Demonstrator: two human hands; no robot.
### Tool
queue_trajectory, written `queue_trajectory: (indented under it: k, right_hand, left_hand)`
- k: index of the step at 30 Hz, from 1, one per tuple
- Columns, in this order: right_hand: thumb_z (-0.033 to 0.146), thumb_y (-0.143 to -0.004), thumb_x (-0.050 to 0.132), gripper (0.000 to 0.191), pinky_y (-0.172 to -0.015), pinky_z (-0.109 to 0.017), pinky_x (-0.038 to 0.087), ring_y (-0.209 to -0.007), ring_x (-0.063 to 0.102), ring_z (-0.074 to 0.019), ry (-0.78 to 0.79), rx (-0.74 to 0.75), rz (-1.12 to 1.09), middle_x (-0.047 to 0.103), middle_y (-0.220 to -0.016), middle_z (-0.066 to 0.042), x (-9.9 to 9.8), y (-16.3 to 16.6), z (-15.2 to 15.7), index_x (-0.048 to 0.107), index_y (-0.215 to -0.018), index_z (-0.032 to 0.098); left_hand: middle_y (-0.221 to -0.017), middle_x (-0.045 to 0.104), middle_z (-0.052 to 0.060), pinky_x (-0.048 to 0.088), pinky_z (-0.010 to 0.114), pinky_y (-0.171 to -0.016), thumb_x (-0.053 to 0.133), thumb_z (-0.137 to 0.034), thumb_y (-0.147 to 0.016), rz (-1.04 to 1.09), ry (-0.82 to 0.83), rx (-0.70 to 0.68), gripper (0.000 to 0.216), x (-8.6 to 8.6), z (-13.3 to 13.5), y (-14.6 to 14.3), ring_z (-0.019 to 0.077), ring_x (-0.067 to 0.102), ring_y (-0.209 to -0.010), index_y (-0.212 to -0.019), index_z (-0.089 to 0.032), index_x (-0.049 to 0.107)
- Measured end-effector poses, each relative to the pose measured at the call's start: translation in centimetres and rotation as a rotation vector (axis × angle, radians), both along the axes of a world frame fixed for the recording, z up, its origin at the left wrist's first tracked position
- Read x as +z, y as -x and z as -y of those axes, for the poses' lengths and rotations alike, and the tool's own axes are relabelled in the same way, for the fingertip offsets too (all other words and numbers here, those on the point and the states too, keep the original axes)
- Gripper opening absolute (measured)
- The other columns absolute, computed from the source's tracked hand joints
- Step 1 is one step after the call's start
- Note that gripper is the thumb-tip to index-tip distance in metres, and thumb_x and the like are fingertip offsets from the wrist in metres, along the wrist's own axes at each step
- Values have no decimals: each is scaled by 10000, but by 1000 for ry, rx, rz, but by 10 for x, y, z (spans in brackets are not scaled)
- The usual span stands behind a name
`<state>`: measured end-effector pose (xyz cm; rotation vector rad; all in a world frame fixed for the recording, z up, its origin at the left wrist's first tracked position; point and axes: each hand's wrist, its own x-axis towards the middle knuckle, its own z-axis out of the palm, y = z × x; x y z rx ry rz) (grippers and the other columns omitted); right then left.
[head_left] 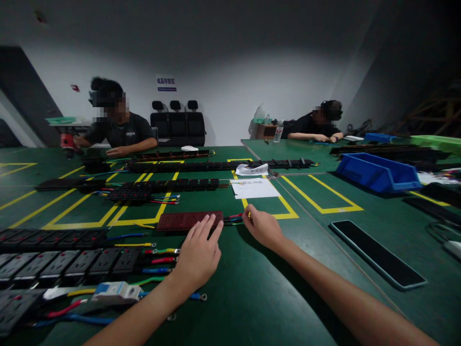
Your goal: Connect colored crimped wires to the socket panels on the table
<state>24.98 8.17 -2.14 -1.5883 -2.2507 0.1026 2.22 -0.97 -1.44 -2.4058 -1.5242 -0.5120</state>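
A dark red socket strip (180, 220) lies on the green table in front of me. My left hand (200, 250) rests on its right end with the fingers stretched out flat, not wrapped around it. From that end run short coloured wires (233, 219), red, blue and green among them. My right hand (262, 228) is closed in a pinch on these wires; its fingers hide their tips. Left of my left forearm lie black socket strips (65, 263) with coloured leads ending in ring terminals.
More black strips (216, 166) stretch across the table (230, 307) beyond my hands. A white paper (255, 189) lies past my right hand. On the right are a phone (376, 253) and a blue bin (374, 174). Two people sit opposite; the left one holds a red power tool (67, 143).
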Motion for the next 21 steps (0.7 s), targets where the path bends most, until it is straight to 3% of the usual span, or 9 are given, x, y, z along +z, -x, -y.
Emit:
queue_trajectory:
  k: [5, 13, 21]
  right_hand:
    - [367, -1029, 403, 207, -556, -291, 208, -662, 658, -205, 17, -152, 35, 733, -807, -59, 5, 1, 2, 556, -1052, 229]
    - [406, -1043, 362, 364, -554, -294, 188, -659, 638, -193, 19, -216, 40, 732, -827, -92, 9, 1, 4, 603, -845, 218]
    - [439, -1018, 404, 333, -552, -280, 214, -639, 600, -179, -19, -128, -92, 688, -749, -47, 3, -4, 0, 561, -817, 226]
  left_hand:
    - [-1568, 436, 129, 398, 528, -1148, 462, -187, -911, 3, 7, 5, 581, -2, -1, 0, 300, 394, -1451, -1492, -197, 460]
    - [-1554, 447, 158, 405, 527, -1143, 456, -185, -918, -33, 22, 5, 574, 2, 0, 0, 309, 412, -1439, -1491, -172, 467]
    - [-1553, 449, 154, 411, 524, -1138, 450, -188, -925, -45, 16, 8, 573, 3, 0, -1, 304, 420, -1434, -1498, -178, 455]
